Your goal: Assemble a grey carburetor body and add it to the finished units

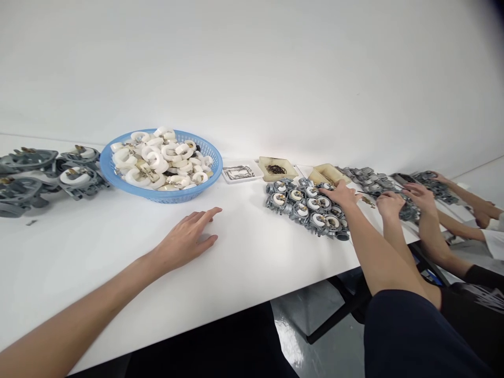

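Observation:
My left hand is above the white table, fingers stretched and slightly apart, with nothing in it. In front of it stands a blue plastic basket heaped with white ring-shaped parts that have small metal pieces. My right hand reaches over the back right side of a cluster of grey plastic housings, many with a white ring inside. Its fingers look spread and touch or nearly touch the housings; some fingertips are hidden. No held part shows in it.
More grey housings stand at the left. Behind the cluster lie a white tray of thin metal pieces, a cream tray of dark rings and another cream tray. Co-workers' hands work at the right. A white wall bounds the table.

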A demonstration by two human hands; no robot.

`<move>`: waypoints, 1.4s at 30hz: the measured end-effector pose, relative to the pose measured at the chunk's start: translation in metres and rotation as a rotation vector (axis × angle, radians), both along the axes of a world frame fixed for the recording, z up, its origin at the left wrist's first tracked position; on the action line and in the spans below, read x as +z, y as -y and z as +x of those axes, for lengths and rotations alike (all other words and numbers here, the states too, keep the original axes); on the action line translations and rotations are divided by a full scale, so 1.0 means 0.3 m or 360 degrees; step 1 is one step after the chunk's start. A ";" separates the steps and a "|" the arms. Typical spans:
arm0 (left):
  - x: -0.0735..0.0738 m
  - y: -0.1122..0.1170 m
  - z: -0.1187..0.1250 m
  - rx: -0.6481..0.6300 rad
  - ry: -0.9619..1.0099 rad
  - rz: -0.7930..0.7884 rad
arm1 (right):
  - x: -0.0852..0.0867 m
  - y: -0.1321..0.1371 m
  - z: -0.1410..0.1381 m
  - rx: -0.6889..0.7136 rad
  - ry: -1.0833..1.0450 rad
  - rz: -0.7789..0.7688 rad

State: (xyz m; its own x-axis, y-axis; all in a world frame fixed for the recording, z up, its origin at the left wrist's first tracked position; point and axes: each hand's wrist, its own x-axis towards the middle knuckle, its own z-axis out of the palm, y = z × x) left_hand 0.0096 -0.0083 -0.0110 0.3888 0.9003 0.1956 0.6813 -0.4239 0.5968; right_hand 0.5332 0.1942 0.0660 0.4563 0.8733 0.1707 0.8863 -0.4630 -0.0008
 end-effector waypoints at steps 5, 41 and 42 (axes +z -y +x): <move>-0.006 -0.004 0.003 -0.0036 -0.0031 0.0073 | 0.151 0.071 -0.158 0.0199 0.0033 0.0254; 0.024 -0.005 0.019 -0.0095 -0.0183 0.0256 | -0.235 0.479 -0.954 0.2492 -0.0728 -0.0073; 0.024 -0.005 0.020 -0.0096 -0.0185 0.0255 | -0.234 0.479 -0.955 0.2492 -0.0725 -0.0080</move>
